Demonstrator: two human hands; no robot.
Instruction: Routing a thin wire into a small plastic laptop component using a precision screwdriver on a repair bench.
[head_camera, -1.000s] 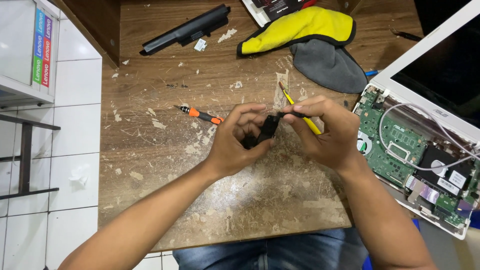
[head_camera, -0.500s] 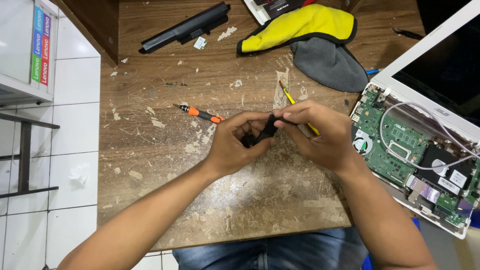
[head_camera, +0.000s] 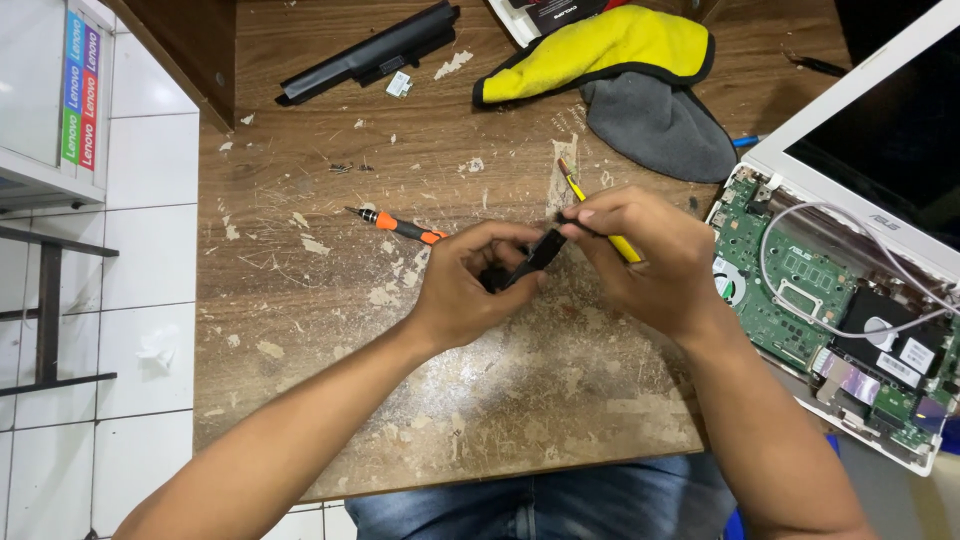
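Centre of the frame: the fingers (head_camera: 500, 245) of the left hand (head_camera: 470, 285) are curled tight around a small black part (head_camera: 535, 258), which is held just above the bench (head_camera: 300, 300) between the two hands. The right hand (head_camera: 650, 255) pinches the upper end of the same part with closed fingertips; a yellow-handled tool (head_camera: 600, 215) runs under this hand's fingers, its tip pointing toward the top of the frame. The part is dark and narrow; most of it is hidden by the fingers, so its shape cannot be told in full.

Just left of the hands lies an orange-and-black screwdriver (head_camera: 395, 224) on the scarred wooden surface. At the right edge, an opened white laptop (head_camera: 850, 130) shows its green circuit board (head_camera: 790, 300) and a looped white cable (head_camera: 800, 225). Above the hands, a yellow cloth (head_camera: 600, 50) overlaps a grey cloth (head_camera: 660, 125). At upper centre-left lies a long black battery pack (head_camera: 365, 55). Nothing lies between the camera and the hands.
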